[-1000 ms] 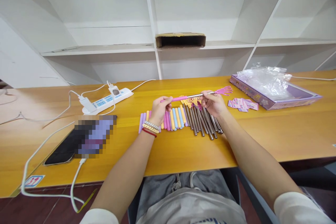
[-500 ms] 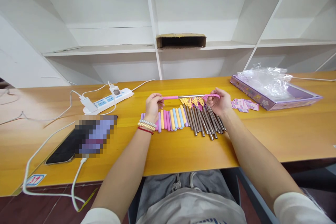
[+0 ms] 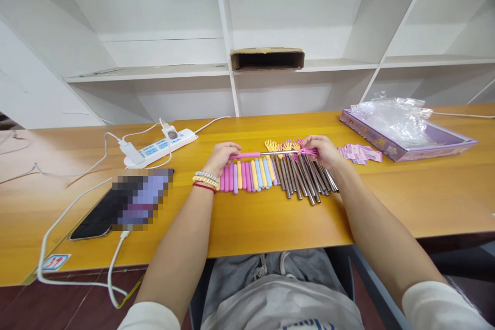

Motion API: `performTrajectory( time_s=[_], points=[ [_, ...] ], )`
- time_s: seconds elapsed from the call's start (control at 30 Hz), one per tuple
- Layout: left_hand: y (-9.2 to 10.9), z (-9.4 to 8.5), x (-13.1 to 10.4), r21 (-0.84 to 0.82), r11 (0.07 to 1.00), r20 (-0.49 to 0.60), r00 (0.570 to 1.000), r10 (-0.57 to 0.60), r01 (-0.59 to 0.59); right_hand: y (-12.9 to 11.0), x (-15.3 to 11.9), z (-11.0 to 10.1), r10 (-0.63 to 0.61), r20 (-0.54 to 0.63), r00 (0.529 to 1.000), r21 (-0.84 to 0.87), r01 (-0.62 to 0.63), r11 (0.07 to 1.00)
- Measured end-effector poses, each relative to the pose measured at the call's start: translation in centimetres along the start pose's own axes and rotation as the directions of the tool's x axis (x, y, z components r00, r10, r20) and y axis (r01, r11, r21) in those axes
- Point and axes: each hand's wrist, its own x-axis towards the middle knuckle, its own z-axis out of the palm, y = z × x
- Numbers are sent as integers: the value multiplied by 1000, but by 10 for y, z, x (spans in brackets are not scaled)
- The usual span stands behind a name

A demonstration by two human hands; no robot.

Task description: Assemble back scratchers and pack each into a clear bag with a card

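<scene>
A back scratcher (image 3: 279, 153) with a pink handle, a silver shaft and a pink hand-shaped head is held level between both hands. My left hand (image 3: 224, 155) is closed round the handle end. At the other end, my right hand (image 3: 322, 150) grips the pink head. Below it on the table lies a row of handle tubes (image 3: 247, 175) in pink, purple, yellow and blue. Beside the row, under my right hand, lie several metal rods (image 3: 303, 180) with yellow and pink hand-shaped heads (image 3: 274, 146) at their far ends.
To the right are small pink cards (image 3: 360, 153) and a purple box lid (image 3: 410, 152) holding clear plastic bags (image 3: 394, 116). On the left are a white power strip (image 3: 160, 148) with cables and a phone (image 3: 96, 211) on charge. White shelves with a cardboard box (image 3: 266, 59) stand behind.
Both hands have come slightly lower and nearer with the back scratcher. My left hand has moved a little left, and the pink head sits lower in my right hand.
</scene>
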Motion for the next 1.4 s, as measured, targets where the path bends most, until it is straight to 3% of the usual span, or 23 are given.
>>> performTrajectory(
  time_s=[0.17,0.27,0.4,0.5,0.8,1.0,1.2,1.4],
  points=[
    [3,4,-7,43,999,134,991,-28,22,5,3,5,-70,-65,995,-22,69,997],
    [3,5,-8,-46,998,167,985,41,-34,6,1,4,-163,-74,984,-220,144,965],
    [3,5,-7,-153,981,158,977,140,-116,11,-2,4,-251,34,967,-611,219,761],
    [2,4,-7,-155,982,186,973,135,-106,14,-3,8,-278,28,960,-711,214,669],
    [-4,21,-14,-129,992,337,941,34,11,16,-9,26,-403,82,911,-775,313,549],
    [0,28,-19,-291,955,318,947,40,57,13,-15,38,-444,43,895,-788,304,535],
    [-3,31,-17,-249,968,230,973,18,41,15,-17,46,-495,30,868,-792,322,518],
    [-6,36,-17,-247,968,227,974,6,52,16,-17,48,-518,18,855,-820,309,481]
  ],
)
